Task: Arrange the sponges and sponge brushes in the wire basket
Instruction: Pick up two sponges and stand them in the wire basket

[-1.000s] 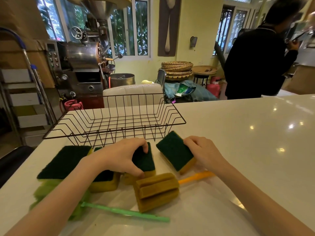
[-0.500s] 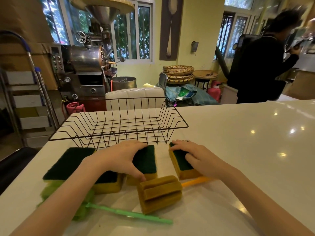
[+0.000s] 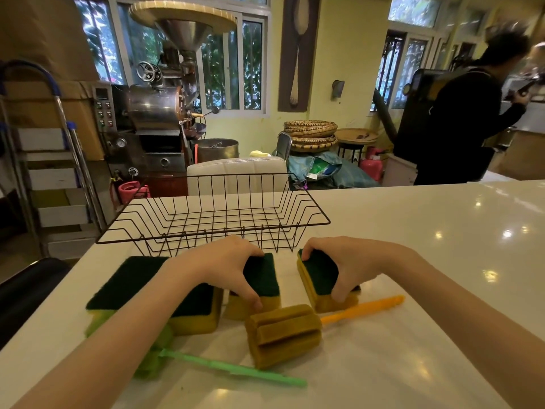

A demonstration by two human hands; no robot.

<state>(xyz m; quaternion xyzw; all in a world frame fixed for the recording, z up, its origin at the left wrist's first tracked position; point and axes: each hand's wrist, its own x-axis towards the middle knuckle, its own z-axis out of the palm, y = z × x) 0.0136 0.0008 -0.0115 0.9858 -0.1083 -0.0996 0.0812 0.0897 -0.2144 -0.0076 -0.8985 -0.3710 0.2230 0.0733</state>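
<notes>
A black wire basket (image 3: 306, 224) stands on the white counter, with nothing in it. In front of it lie green-topped yellow sponges. My left hand (image 3: 227, 264) grips the middle sponge (image 3: 264, 278). My right hand (image 3: 354, 261) grips the right sponge (image 3: 317, 273), thumb at its near end. A third sponge (image 3: 200, 308) sits under my left forearm, beside a flat dark green scouring pad (image 3: 126, 281). A brown sponge brush (image 3: 283, 335) with an orange handle (image 3: 362, 309) lies in front. A green brush (image 3: 230, 369) lies nearest me, its head partly hidden.
The white counter (image 3: 442, 261) stretches to the right. Behind the basket stands a white chair back (image 3: 236, 172). A person in black (image 3: 460, 125) stands at the far right. A coffee roaster (image 3: 159, 113) and a step ladder (image 3: 44, 160) are at the left.
My right hand has turned the right sponge square to the basket and now clasps it from above. My left hand stays on the middle sponge. The view has shifted slightly.
</notes>
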